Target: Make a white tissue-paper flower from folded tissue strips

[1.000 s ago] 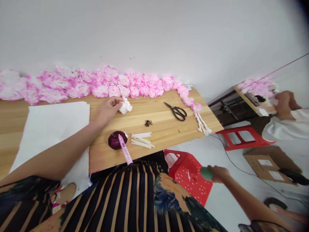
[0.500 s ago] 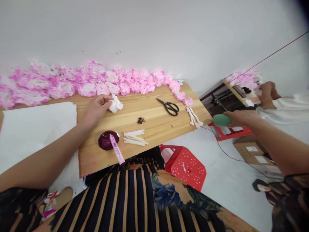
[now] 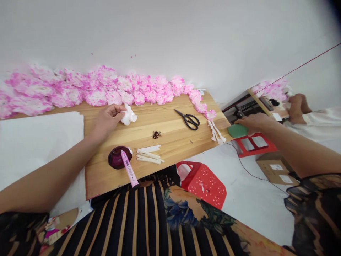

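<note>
My left hand (image 3: 112,115) pinches a small white paper flower (image 3: 129,116) with ruffled petals, just above the table's middle. Out past the table's right corner, my right hand (image 3: 254,122) grips a smooth green rounded object (image 3: 238,131) whose kind I cannot make out. Black-handled scissors (image 3: 188,119) lie on the wood between my hands. Closer to me are a pile of small dark bits (image 3: 156,134), several white paper sticks (image 3: 149,155), and a dark purple dish (image 3: 117,158) with a pink marker pen (image 3: 129,169) resting across it.
Pink-and-white paper flowers (image 3: 96,96) line the wall along the wooden table (image 3: 106,185). White paper sheets (image 3: 34,142) are stacked at left. A red stool (image 3: 207,188) stands by the front edge, and a cardboard box (image 3: 274,167) on the floor. Another person's hand (image 3: 297,106) shows at far right.
My right hand has moved left with the green object, to the table's right corner. The left hand keeps the paper flower in about the same place. The view has shifted slightly.
</note>
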`<action>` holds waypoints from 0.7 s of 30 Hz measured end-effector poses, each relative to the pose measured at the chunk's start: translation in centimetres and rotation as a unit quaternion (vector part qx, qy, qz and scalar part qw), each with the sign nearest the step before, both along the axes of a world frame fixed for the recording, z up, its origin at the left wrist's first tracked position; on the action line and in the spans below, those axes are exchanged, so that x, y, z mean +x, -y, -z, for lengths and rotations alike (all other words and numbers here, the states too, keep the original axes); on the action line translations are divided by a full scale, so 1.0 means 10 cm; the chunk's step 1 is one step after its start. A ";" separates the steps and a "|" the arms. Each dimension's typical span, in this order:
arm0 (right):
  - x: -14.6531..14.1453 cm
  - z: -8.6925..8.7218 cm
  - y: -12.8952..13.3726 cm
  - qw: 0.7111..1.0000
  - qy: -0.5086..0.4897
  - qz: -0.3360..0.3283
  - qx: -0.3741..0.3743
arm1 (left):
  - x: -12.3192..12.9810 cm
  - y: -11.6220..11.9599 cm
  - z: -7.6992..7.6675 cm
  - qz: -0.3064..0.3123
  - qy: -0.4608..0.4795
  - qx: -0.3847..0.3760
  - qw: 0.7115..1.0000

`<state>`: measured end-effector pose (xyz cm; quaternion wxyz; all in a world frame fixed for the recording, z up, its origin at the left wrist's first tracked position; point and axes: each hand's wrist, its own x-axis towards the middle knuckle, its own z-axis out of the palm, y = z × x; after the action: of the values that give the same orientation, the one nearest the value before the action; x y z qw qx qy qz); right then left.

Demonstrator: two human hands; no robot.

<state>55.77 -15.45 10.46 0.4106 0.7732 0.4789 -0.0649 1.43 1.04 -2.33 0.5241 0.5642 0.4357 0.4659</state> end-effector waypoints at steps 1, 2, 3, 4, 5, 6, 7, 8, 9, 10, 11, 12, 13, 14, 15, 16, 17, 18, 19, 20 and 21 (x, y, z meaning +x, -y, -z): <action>-0.01 0.00 0.00 1.000 0.005 -0.010 -0.011 | 0.00 0.00 0.01 0.000 0.000 0.001 1.000; -0.02 0.00 0.00 0.999 0.013 -0.019 -0.026 | 0.00 0.00 0.01 0.001 0.000 0.002 1.000; -0.02 0.00 0.00 0.999 0.024 -0.027 -0.041 | -0.01 0.00 0.01 0.003 -0.001 0.003 1.000; -0.02 0.00 0.00 0.997 0.036 -0.031 -0.052 | 0.00 0.00 0.00 0.006 -0.001 0.002 1.000; -0.03 -0.01 -0.01 0.997 0.046 -0.034 -0.056 | 0.00 0.00 0.00 0.008 -0.001 0.001 1.000; -0.05 -0.03 -0.04 0.997 0.052 -0.040 -0.049 | 0.00 0.01 -0.01 0.011 0.000 -0.003 1.000; -0.08 -0.04 -0.08 0.997 0.054 -0.050 -0.029 | 0.01 0.01 -0.02 0.009 0.001 -0.006 1.000; -0.14 -0.06 -0.13 0.997 0.048 -0.067 0.005 | 0.01 0.01 -0.03 0.009 0.002 -0.007 1.000; -0.24 -0.07 -0.19 0.993 0.033 -0.097 0.055 | 0.02 0.01 -0.04 0.006 0.003 -0.005 1.000; -0.39 -0.07 -0.27 0.987 0.017 -0.121 0.108 | 0.02 0.01 -0.04 0.008 0.008 -0.005 1.000; -0.59 -0.05 -0.34 0.975 -0.002 -0.141 0.174 | 0.03 0.00 -0.04 0.006 0.016 -0.003 1.000; -0.84 -0.02 -0.41 0.958 -0.036 -0.150 0.240 | 0.03 0.00 -0.04 0.011 0.020 0.000 1.000; -1.13 0.04 -0.48 0.938 -0.084 -0.151 0.300 | 0.03 -0.01 -0.04 0.016 0.023 0.004 1.000; -1.45 0.11 -0.55 0.914 -0.152 -0.154 0.343 | 0.03 -0.01 -0.04 0.019 0.025 0.013 0.999; -1.78 0.20 -0.61 0.884 -0.225 -0.163 0.377 | 0.02 -0.01 -0.03 0.020 0.022 0.026 0.999; -2.11 0.30 -0.68 0.849 -0.299 -0.178 0.398 | 0.02 -0.02 -0.03 0.014 0.019 0.042 0.999; -2.43 0.40 -0.76 0.813 -0.360 -0.193 0.414 | 0.02 -0.02 -0.02 -0.001 0.019 0.062 0.998; -2.71 0.49 -0.83 0.790 -0.409 -0.195 0.413 | 0.01 -0.02 -0.01 -0.007 0.013 0.083 0.996; -2.96 0.58 -0.92 0.768 -0.450 -0.188 0.416 | 0.01 -0.02 -0.01 -0.008 0.005 0.104 0.995; -3.17 0.65 -1.00 0.746 -0.484 -0.189 0.417 | 0.00 -0.02 0.00 -0.011 -0.001 0.120 0.993; -3.34 0.70 -1.09 0.724 -0.515 -0.192 0.417 | -0.01 -0.02 0.00 -0.011 -0.011 0.133 0.991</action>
<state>22.37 -4.57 3.43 -0.2594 0.6057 0.7335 -0.1667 1.36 1.19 -2.35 0.4342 0.6293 0.3818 0.5192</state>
